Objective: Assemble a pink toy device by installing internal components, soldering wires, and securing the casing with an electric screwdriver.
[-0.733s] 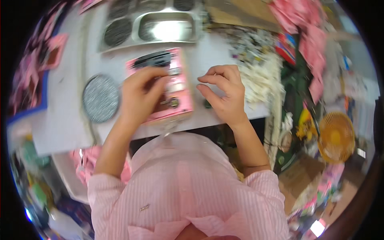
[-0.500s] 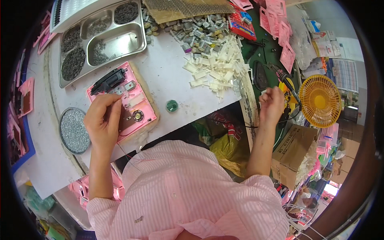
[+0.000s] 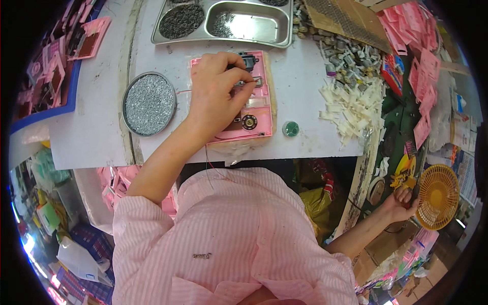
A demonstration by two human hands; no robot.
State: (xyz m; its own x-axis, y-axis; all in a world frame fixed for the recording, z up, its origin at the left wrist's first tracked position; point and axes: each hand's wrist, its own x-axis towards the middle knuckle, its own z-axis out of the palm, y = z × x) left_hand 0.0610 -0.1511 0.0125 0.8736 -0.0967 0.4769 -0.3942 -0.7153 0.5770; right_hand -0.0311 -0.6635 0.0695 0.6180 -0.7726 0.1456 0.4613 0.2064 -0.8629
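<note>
A pink plastic casing [image 3: 260, 127] lies on a padded support at the table's front, with a black part [image 3: 249, 60], small metal parts and a round black disc [image 3: 249, 122] in it. My left hand [image 3: 216, 94] is over its upper left side, thumb and forefinger pinched beside a small metal part [image 3: 258, 81]; what they hold is too small to make out. A thin red wire [image 3: 183, 91] sticks out left of this hand. Far to the right, my right hand [image 3: 404, 204] has curled fingers, beside a dark handle-like thing [image 3: 416, 191] next to the yellow fan [image 3: 437, 195].
A round dish of small silvery pieces [image 3: 149, 104] stands on the left. Behind is a steel compartment tray [image 3: 223, 38] with dark screws. White plastic parts [image 3: 351, 112] and small motors [image 3: 351, 61] are heaped at right. A small green pot [image 3: 291, 128] stands right of the casing.
The view has swung, shifting the table's things right and down. My left hand has moved up and across the casing to the metal parts. My right hand has moved outward, closer to the fan.
</note>
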